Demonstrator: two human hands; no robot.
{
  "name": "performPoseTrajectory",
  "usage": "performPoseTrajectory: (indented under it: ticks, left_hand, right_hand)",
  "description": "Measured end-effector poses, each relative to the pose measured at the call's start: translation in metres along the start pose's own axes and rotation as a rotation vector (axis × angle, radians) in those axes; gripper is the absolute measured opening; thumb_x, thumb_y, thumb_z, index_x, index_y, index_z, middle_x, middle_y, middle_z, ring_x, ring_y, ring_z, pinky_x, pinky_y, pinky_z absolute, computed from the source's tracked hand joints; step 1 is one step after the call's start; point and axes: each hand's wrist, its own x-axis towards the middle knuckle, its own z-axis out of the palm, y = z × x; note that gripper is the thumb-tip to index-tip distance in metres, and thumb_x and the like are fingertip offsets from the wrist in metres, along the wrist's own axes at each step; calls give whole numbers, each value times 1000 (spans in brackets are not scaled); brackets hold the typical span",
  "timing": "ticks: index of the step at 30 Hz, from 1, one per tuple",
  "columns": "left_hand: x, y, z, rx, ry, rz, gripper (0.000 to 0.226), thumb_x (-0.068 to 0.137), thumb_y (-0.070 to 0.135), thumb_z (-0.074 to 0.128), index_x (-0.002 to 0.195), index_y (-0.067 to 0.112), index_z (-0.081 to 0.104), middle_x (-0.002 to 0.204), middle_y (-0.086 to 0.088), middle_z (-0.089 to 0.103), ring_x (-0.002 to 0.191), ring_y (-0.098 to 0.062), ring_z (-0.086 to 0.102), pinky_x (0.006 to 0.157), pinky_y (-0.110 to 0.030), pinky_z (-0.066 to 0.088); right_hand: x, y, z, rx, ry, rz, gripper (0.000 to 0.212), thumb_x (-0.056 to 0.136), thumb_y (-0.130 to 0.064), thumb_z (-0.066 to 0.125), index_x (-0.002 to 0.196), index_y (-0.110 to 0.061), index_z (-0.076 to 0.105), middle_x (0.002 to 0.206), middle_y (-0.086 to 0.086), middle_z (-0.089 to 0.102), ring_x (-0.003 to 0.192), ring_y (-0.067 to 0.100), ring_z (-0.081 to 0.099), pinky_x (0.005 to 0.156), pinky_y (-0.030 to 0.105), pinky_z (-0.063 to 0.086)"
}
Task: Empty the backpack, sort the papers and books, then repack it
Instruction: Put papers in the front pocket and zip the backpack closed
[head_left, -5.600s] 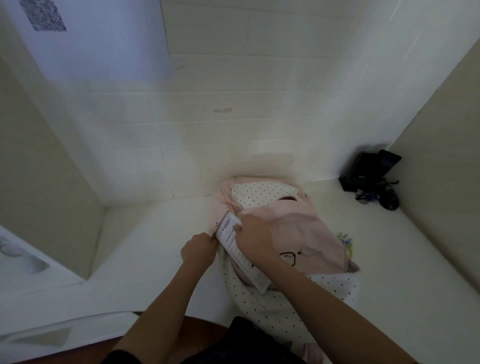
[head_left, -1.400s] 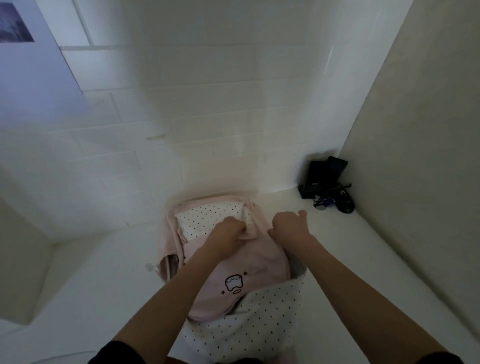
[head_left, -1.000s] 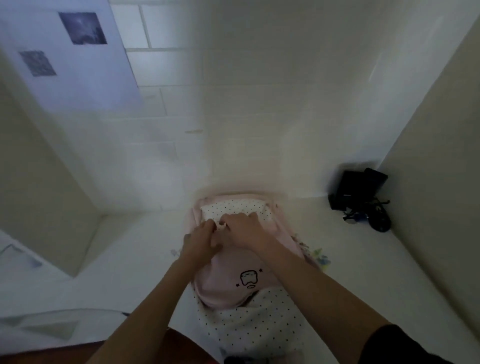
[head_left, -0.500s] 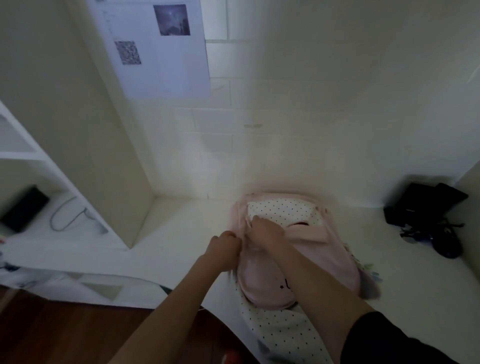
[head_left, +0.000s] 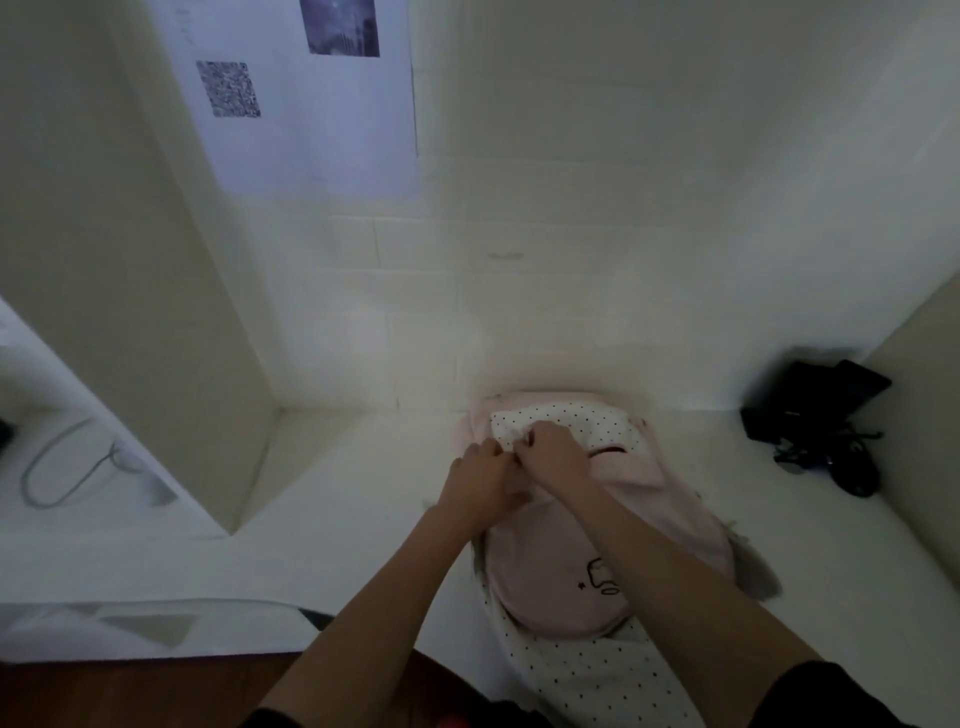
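Under my fingertips lay the pink backpack (head_left: 587, 545), flat on the white desk (head_left: 363, 519) with its top end pointing away from me toward the wall. My left hand (head_left: 480, 480) and my right hand (head_left: 553, 454) met at the near-left edge of its mouth, both with fingers curled and pinching something small there, the fabric rim or perhaps a zipper pull; I could not tell which. Just beyond my knuckles the dotted lining (head_left: 571, 421) showed through a gap, so the bag was not fully closed.

No papers or books lay anywhere on the desk around my hands, which made me judge that emptying and sorting were behind me and the contents back inside. What seemed left was closing the opening. Well off to the right of my fingers sat a black bundle of gear (head_left: 821, 421) in the corner, apart from the bag.
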Motion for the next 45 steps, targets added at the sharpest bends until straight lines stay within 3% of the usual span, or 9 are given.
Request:
performPoseTrajectory:
  ticks: [2,5,13,17,21,25,28,35,45]
  left_hand:
    - [9,4,4,-50,-3,50,41,85,38,61,119,16,56,116,-7,54,108,-25,50,89,-39,44]
    - [18,6,9,-172,-43,51,28,83,30,62,104,13,64,104,-7,64,98,-24,60,83,-36,49]
    - [26,-11,-3,-172,-67,63,19,86,25,58,71,17,51,75,-3,55,73,-19,50,66,-31,40]
    - [27,-10,-4,-168,-56,106,17,87,24,58,73,19,50,77,2,52,74,-16,48,63,-26,33]
    - [32,4,-6,-68,-113,131,13,87,23,54,81,16,45,91,-8,57,88,-24,55,66,-28,36]
    - [37,26,-5,-104,-34,234,37,90,29,54,124,13,49,128,-6,52,117,-25,47,94,-38,43]
    - [43,56,3,-35,100,445,46,94,23,49,138,14,41,141,-5,45,127,-25,42,104,-38,37]
    - [56,102,14,138,138,354,26,92,9,41,111,16,58,107,-3,64,101,-23,60,92,-33,40]
    - [55,97,14,295,105,489,24,92,9,39,100,15,60,96,-5,69,90,-25,63,93,-30,36]
  right_hand:
    - [-3,9,-9,-70,43,-26,36,89,-28,50,60,-20,31,70,-1,44,74,21,46,63,29,34]
    - [-8,20,-21,-243,92,-84,30,93,-31,49,69,-17,40,79,3,53,80,24,52,72,32,33]
    - [-7,63,-71,174,445,193,25,89,-19,58,65,-14,52,58,-8,46,69,21,50,64,26,32]
    - [-19,119,-92,253,454,365,24,87,-28,63,76,-7,68,73,8,60,80,27,61,66,24,35]
    - [-23,118,-78,252,376,312,29,93,-28,54,75,-5,60,73,10,58,69,22,50,59,28,33]
    - [-19,107,-79,379,321,160,33,97,-26,47,74,-3,55,73,19,65,68,31,61,69,36,48]
    - [-25,96,-84,493,296,41,30,98,-20,46,73,-11,58,63,5,64,53,12,60,58,21,50]
    - [-42,119,-96,494,313,29,23,94,-14,53,73,-7,62,55,0,60,45,4,53,55,18,47]
    - [-41,148,-74,349,401,232,23,91,-19,57,70,-11,62,57,1,58,53,15,54,62,29,46]
